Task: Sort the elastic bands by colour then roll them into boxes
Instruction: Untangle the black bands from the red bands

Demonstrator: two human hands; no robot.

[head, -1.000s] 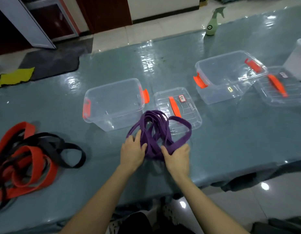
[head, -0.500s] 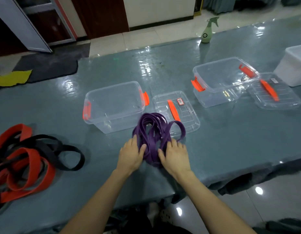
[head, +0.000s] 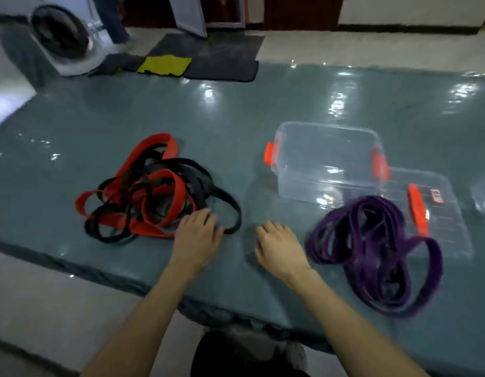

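Elastic bands [head: 147, 227], red and black, lie tangled at the left of the table [head: 236, 110], the left hand [head: 196, 238] touching their near right edge with straight fingers. The right hand [head: 279, 248] rests loosely curled, empty, beside the purple bands [head: 372, 202], which overlap the lid [head: 448, 191] by the clear box [head: 325, 159].

Bare left grip [head: 198, 235], bare right grip [head: 279, 248], bare forearms [head: 143, 317], dark garment [head: 236, 355] at lap

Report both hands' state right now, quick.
Left hand: open, fingers resting on the edge of the red and black bands, gripping nothing.
Right hand: open, loosely curled over the table, holding nothing.
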